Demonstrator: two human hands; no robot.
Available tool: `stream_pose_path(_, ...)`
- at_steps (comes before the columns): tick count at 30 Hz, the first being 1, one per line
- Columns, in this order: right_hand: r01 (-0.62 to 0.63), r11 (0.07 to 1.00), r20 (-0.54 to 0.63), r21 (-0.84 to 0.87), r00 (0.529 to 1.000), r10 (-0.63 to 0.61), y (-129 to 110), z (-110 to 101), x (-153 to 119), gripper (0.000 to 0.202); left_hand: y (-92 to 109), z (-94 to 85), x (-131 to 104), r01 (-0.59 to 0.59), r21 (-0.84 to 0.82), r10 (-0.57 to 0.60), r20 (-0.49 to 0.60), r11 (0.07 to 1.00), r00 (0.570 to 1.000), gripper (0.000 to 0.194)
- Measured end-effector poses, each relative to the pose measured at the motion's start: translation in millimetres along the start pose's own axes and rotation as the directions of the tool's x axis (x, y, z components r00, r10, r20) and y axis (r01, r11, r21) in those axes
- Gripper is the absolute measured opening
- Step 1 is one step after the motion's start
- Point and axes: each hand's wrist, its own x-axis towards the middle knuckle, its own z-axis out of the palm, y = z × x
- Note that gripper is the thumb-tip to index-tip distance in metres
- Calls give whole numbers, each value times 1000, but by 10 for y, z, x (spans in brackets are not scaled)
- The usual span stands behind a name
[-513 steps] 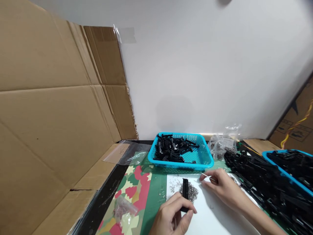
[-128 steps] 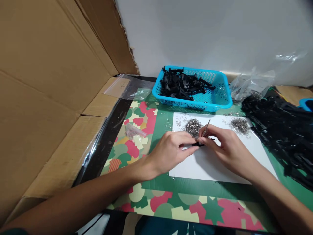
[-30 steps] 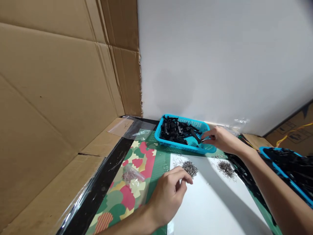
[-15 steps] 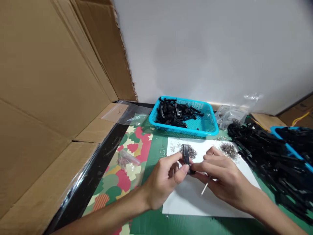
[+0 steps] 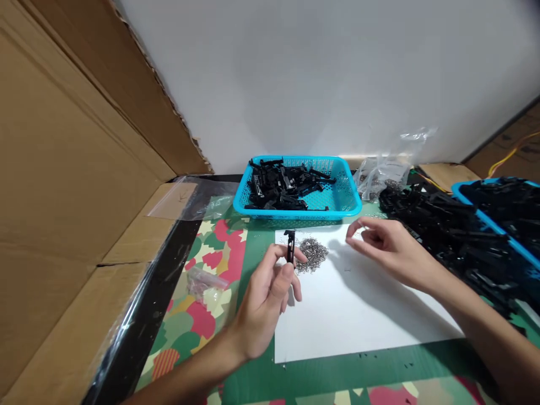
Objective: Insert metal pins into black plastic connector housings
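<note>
My left hand pinches a narrow black plastic part upright between thumb and fingers, over the left side of a white sheet. Just behind the part lies a pile of small metal pieces. My right hand is raised over the sheet's back right, with thumb and forefinger curled close together. Whether anything tiny is between those fingertips is too small to tell. One small metal piece lies alone on the sheet between the hands.
A blue basket with several black parts stands behind the sheet. More black parts are heaped at the right, beside another blue basket. Plastic bags lie at the back; a small bag lies left. Cardboard walls the left side.
My right hand has moved away from the black part, up and to the right. The thin white stick near it no longer shows. My left hand has shifted left, still holding the part.
</note>
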Motion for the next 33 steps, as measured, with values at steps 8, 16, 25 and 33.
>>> stream_pose_path(8, -37, 985, 330, -170, 940, 92, 101, -84, 32, 18, 32, 44, 4, -62, 231, 60, 17, 971, 998, 16)
stream_pose_path(16, 37, 970, 360, -241, 932, 54, -22, -32, -22, 17, 29, 85, 25, -87, 478, 66, 61, 874, 996, 15)
stream_pose_path(25, 23, 996, 401, -90, 916, 16, 3, -50, -64, 24, 19, 130, -28, -88, 669, 25, 103, 738, 994, 19)
stream_pose_path(33, -96, 970, 468, 222, 883, -20, 5, -38, -113, 36, 58, 154, -30, -211, 762, 121, 173, 612, 977, 13)
